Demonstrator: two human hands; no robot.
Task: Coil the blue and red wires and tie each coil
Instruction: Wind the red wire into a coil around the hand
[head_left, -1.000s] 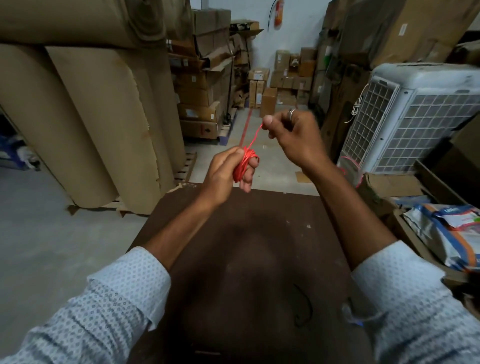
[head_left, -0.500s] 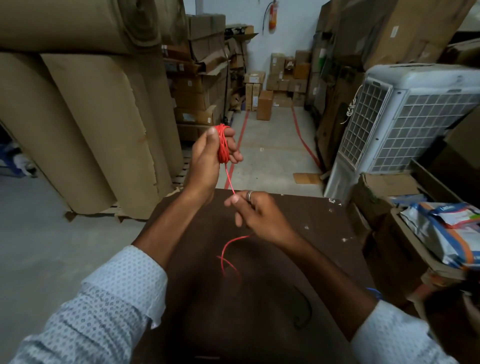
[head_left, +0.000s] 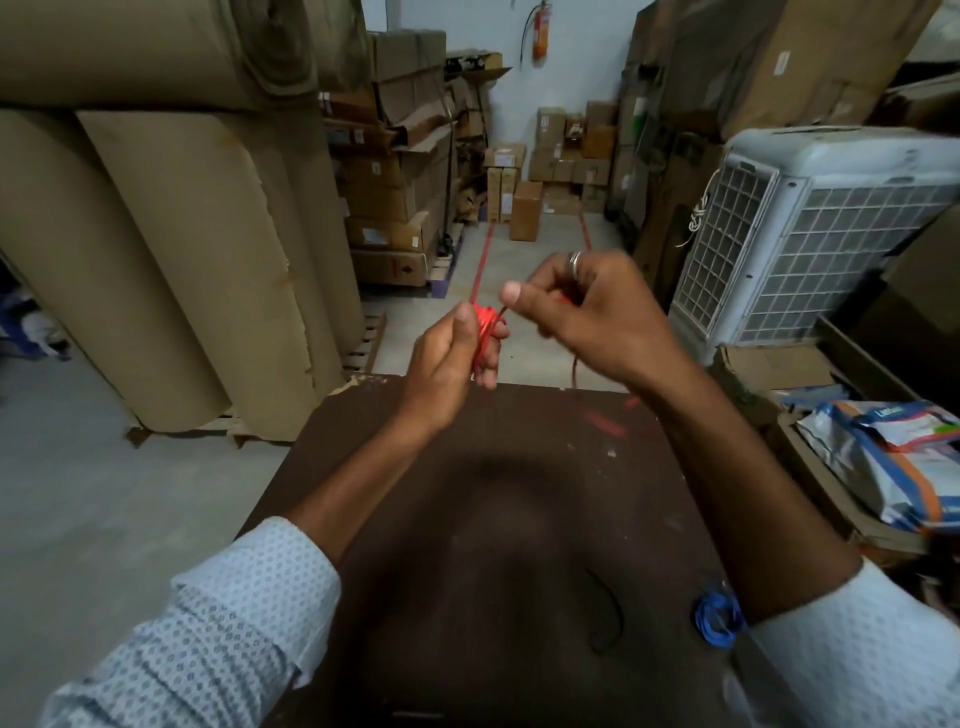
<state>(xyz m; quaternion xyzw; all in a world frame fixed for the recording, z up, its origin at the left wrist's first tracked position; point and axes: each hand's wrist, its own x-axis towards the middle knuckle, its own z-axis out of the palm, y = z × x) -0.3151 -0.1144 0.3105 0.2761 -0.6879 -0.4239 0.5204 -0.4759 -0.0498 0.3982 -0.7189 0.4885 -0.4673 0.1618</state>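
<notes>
My left hand (head_left: 447, 364) grips a small coil of red wire (head_left: 485, 332) over the far edge of the dark brown table (head_left: 467, 519). Just to its right, my right hand (head_left: 587, 312) pinches the free end of the red wire close to the coil, with a ring on one finger. A loose red strand (head_left: 574, 366) hangs below the right hand, blurred. The blue wire (head_left: 717, 618) lies as a small bundle on the table's near right, partly hidden by my right sleeve.
A thin black curved wire (head_left: 605, 613) lies on the table near me. Big brown paper rolls (head_left: 171, 260) stand to the left, a white air cooler (head_left: 810, 234) to the right, cardboard boxes (head_left: 395, 208) behind, and printed packets (head_left: 893, 462) in a box at right.
My right hand has risen from low over the table up to beside the coil, taking the wire's free end with it. My left hand with the coil has dropped slightly and moved right.
</notes>
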